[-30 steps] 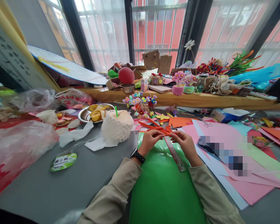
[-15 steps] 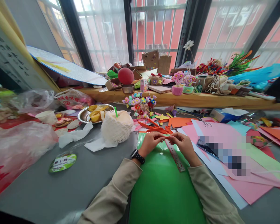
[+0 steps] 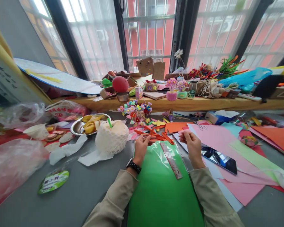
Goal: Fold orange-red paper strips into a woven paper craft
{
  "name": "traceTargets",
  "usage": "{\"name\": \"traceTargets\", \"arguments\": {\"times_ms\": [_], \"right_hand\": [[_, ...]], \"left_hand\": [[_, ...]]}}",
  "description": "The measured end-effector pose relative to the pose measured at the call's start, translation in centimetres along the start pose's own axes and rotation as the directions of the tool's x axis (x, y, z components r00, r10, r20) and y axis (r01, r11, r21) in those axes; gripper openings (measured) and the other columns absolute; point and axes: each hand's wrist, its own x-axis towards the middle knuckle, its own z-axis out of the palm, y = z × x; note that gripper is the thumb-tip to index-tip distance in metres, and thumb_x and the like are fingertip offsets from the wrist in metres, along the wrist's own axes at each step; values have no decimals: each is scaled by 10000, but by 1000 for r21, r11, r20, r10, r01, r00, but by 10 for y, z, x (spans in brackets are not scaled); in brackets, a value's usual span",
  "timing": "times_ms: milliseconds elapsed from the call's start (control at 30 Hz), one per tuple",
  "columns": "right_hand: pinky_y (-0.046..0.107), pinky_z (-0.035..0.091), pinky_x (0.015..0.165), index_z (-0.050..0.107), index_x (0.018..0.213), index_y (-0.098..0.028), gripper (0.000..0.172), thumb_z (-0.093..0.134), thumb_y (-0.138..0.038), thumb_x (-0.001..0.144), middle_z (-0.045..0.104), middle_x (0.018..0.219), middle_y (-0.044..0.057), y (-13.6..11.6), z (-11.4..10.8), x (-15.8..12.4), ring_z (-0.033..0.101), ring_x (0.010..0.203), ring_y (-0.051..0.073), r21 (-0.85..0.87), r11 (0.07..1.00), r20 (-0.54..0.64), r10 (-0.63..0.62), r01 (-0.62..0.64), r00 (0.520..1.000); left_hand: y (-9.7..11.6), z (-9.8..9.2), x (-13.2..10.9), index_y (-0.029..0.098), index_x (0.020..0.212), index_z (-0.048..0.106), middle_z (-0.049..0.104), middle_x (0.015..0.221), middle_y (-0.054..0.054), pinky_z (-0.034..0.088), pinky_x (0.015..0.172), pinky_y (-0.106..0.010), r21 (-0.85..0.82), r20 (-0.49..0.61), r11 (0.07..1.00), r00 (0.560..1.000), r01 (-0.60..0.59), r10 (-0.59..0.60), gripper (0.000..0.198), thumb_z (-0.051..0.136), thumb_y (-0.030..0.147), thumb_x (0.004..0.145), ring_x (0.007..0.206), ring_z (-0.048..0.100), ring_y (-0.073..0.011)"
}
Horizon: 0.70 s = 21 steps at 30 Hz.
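My left hand (image 3: 142, 147), with a dark watch on the wrist, is closed over the top left of a green folder (image 3: 163, 195). Its fingertips grip what looks like an orange paper strip (image 3: 151, 131), partly hidden by the fingers. More orange paper strips (image 3: 167, 138) lie in a loose pile just beyond. To the right, my right hand (image 3: 191, 146) is raised with its fingers pinched together; what they hold, if anything, cannot be made out. A patterned ruler (image 3: 170, 160) rests slantwise on the folder between both hands.
Left of the folder stand a coconut in white foam netting (image 3: 112, 138) and a metal bowl (image 3: 77, 127) with banana peels. A phone (image 3: 219, 159) lies on pink paper (image 3: 242, 190) at right, with scissors (image 3: 200, 126) behind. Yarn flowers (image 3: 136, 110) stand at the back.
My hands, together over the folder's top edge before, have moved apart: the left stays near the strips, the right is off to the right. The view has shifted slightly right.
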Motion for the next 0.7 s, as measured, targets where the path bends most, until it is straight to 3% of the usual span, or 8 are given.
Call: {"name": "traceTargets", "arguments": {"times_ms": [233, 400, 500, 700], "right_hand": [[246, 446, 491, 543, 654, -161, 349, 414, -482, 696, 577, 565, 22, 2, 14, -10, 537, 504, 133, -169, 986, 204, 47, -12, 978], [252, 421, 522, 549, 625, -190, 265, 415, -399, 717, 593, 572, 20, 7, 17, -10, 553, 528, 151, -444, 876, 427, 24, 186, 904], [261, 410, 560, 561, 659, -196, 172, 441, -313, 696, 606, 618, 18, 9, 14, -5, 559, 582, 161, -542, 804, 414, 1, 246, 910], [269, 406, 567, 555, 694, -173, 147, 453, -275, 664, 605, 688, 46, 13, 4, 5, 546, 583, 157, -647, 732, 298, -15, 213, 955]], "left_hand": [[1, -4, 4, 165, 828, 343, 612, 694, -46, 443, 489, -246, -55, -120, 997, 991, 55, -62, 184, 382, 319, 737, 548, 583, -130], [5, -3, 1, 171, 839, 322, 614, 717, -48, 447, 531, -266, 23, -139, 1000, 990, 16, -12, 207, 410, 323, 727, 557, 585, -138], [5, -1, -2, 179, 840, 330, 615, 759, -53, 446, 545, -268, 87, -75, 996, 997, -24, 31, 203, 412, 329, 730, 564, 586, -138], [-3, 4, -2, 173, 749, 339, 597, 834, -68, 465, 616, -294, 57, 37, 998, 999, -13, 11, 200, 471, 312, 694, 628, 592, -135]]}}
